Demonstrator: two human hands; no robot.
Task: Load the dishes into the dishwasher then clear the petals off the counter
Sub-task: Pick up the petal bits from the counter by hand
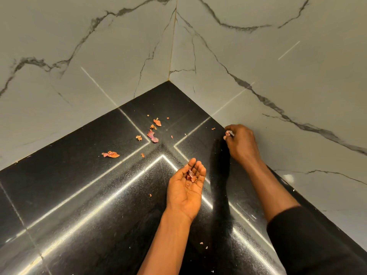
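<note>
Two walls meet in a corner. The left wall [59, 56] and the right wall [278, 66] are clad in large, glossy, pale grey marble-look tiles. Dark veins [95, 22] run across both in branching, crooked lines. The vertical corner seam [173, 44] shows a thin yellowish line of grout. A thin pale streak [99, 86] slants across the left wall, and a shorter one [289, 50] across the right.
</note>
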